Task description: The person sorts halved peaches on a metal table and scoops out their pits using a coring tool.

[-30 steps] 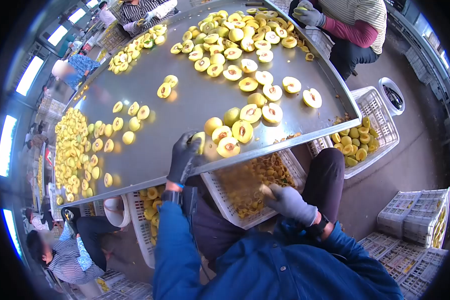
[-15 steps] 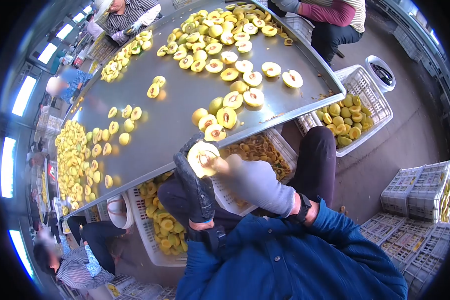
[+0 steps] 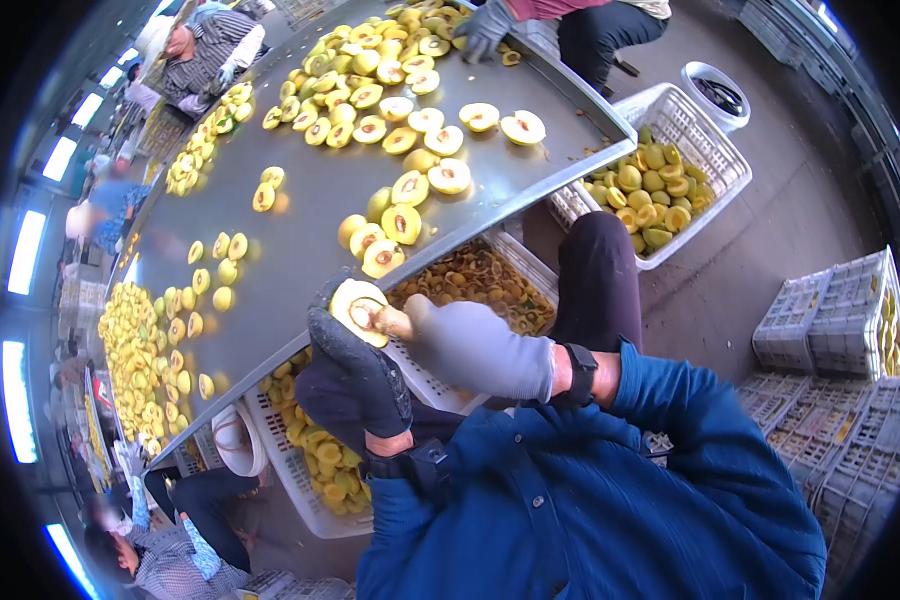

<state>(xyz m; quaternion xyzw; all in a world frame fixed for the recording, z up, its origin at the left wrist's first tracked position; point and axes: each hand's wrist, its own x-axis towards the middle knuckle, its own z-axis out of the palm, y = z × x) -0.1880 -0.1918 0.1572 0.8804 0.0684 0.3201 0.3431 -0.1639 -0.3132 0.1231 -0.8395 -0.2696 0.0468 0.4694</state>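
Note:
My left hand (image 3: 358, 375), in a dark glove, is closed around a pale yellow peach half (image 3: 355, 305) at the table's near edge. The cut face is turned up toward me. My right hand (image 3: 480, 345), in a grey glove, is wrapped round a short tan-handled tool (image 3: 395, 322). The tool's front end is at the middle of the cut face, where the pit sits; its tip is hard to make out. Just beyond my left hand, several halved peaches (image 3: 402, 224) lie on the metal table (image 3: 310, 225), some with brown pits showing.
Under the table edge stand a crate of scraps (image 3: 515, 255) and a crate of yellow halves (image 3: 315, 515). At the right are another fruit crate (image 3: 735, 165), a white bucket (image 3: 715, 75) and stacked crates (image 3: 810, 330). Co-workers sit around the table; one's gloved hand (image 3: 485, 30) reaches into the fruit.
The view has shifted, so the table and both hands sit further left. The tool stays at the peach half's centre. A co-worker's gloved hand has come onto the far fruit pile.

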